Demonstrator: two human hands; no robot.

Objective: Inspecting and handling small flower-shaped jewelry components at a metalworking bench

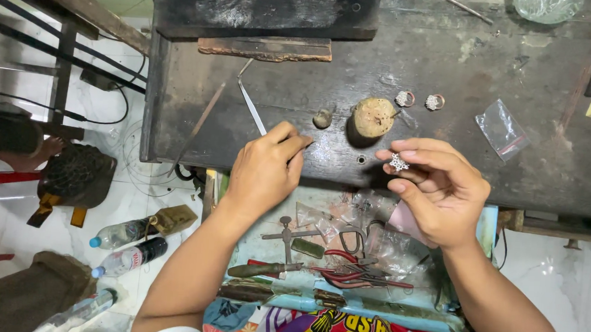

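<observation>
We see small silver ornament (399,163) pinched between thumb and fingertips of right hand (437,192), flat face up, no clear long axis. Left hand (264,171) closed on tweezers (251,106), long axis running up-left, tips hidden in fingers. Both above dark workbench (451,73), near cork block (372,117).

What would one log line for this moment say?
left hand: holds tweezers | right hand: pinches small silver ornament | surface: dark workbench
</observation>
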